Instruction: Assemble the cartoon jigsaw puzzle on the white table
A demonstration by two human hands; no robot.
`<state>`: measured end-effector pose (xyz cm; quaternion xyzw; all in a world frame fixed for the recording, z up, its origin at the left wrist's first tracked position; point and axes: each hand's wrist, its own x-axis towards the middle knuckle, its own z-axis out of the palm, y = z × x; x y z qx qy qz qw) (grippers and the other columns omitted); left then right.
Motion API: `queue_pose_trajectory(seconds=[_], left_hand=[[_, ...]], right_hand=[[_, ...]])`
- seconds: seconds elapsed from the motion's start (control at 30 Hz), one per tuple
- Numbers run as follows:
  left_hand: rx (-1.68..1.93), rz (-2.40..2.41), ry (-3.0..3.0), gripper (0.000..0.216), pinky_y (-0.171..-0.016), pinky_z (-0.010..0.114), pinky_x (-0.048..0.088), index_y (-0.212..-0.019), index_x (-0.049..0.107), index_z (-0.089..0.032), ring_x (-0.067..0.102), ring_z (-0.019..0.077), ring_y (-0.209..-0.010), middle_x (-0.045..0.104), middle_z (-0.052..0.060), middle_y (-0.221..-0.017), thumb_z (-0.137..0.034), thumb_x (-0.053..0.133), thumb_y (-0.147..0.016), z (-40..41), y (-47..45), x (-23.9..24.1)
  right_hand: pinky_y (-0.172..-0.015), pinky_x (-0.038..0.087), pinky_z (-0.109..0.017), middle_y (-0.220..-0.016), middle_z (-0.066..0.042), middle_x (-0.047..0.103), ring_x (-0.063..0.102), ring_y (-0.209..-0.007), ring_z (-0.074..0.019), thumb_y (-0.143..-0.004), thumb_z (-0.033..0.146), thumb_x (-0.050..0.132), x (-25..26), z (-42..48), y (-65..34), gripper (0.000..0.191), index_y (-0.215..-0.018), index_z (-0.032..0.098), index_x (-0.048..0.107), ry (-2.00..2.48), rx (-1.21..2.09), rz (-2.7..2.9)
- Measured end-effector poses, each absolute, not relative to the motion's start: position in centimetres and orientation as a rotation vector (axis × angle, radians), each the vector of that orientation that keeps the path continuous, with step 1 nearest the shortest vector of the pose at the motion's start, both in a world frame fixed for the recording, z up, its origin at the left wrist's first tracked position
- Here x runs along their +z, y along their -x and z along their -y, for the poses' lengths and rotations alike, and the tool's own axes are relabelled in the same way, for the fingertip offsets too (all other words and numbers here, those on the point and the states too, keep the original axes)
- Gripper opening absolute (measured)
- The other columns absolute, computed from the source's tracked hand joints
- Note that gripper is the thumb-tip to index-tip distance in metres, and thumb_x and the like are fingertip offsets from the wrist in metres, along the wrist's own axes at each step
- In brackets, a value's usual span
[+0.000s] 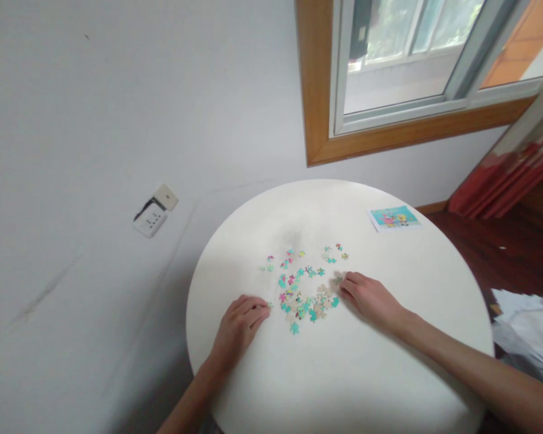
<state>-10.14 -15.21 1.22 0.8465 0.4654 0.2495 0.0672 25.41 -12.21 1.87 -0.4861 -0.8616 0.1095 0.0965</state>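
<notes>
Many small jigsaw puzzle pieces [314, 314] in teal, pink, yellow and beige lie loose in the middle of the round white table [344, 380]. At the left of the pile, my left hand [242, 325] rests on the table with its fingers drawn together. A small greenish puzzle piece [270, 305] shows at its fingertips. My right hand [365, 296] is at the right edge of the pile, fingers and thumb pinched on a puzzle piece [338, 279] that is partly hidden. A few pieces [330, 260] lie apart, farther back.
A picture card [395, 218] with cartoon figures lies at the table's back right. White papers [529, 325] are heaped beyond the table's right edge. A wall with a power socket [151, 220] stands at the left, and a wood-framed window [402, 60] is behind.
</notes>
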Motion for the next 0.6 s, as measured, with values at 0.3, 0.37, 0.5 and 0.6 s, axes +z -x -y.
queue_pose_trajectory(seconds=[0.3,0.37,0.5,0.6], left_hand=[[0.777,-1.466,-2.448,0.012,-0.089,0.035,0.053,-0.097,0.074,-0.021,0.062,0.0201,-0.095,0.071,0.004,-0.098,-0.023,0.063,-0.094,13.9,8.5,1.9],[0.696,-1.439,-2.448,0.013,-0.090,0.036,0.052,-0.101,0.074,-0.022,0.062,0.0209,-0.097,0.070,0.005,-0.101,-0.023,0.066,-0.092,13.7,7.6,2.0],[0.539,-1.371,-2.450,0.020,-0.091,0.037,0.051,-0.108,0.074,-0.024,0.059,0.0219,-0.101,0.068,0.004,-0.105,-0.020,0.070,-0.089,13.3,6.4,2.0],[0.491,-1.351,-2.438,0.018,-0.092,0.037,0.049,-0.103,0.073,-0.023,0.058,0.0221,-0.102,0.067,0.004,-0.104,-0.016,0.072,-0.087,13.2,6.2,2.1]], right_hand=[[-0.070,0.045,-0.028,-0.091,-0.006,0.069,0.066,-0.083,-0.0196,-0.099,0.019,0.044,1.9,12.6,-27.3,0.028,-0.087,0.020,0.069,1.655,0.412,2.370],[-0.069,0.045,-0.029,-0.093,-0.007,0.068,0.065,-0.083,-0.0196,-0.098,0.020,0.045,2.2,12.6,-27.1,0.027,-0.088,0.020,0.069,1.673,0.395,2.322],[-0.077,0.049,-0.030,-0.102,-0.007,0.067,0.065,-0.089,-0.0192,-0.099,0.020,0.046,2.7,12.9,-25.6,0.024,-0.099,0.021,0.070,1.492,0.508,2.302],[-0.080,0.050,-0.031,-0.105,-0.007,0.066,0.064,-0.092,-0.0198,-0.097,0.016,0.048,3.2,13.0,-24.3,0.024,-0.100,0.022,0.070,1.375,0.568,2.361]])
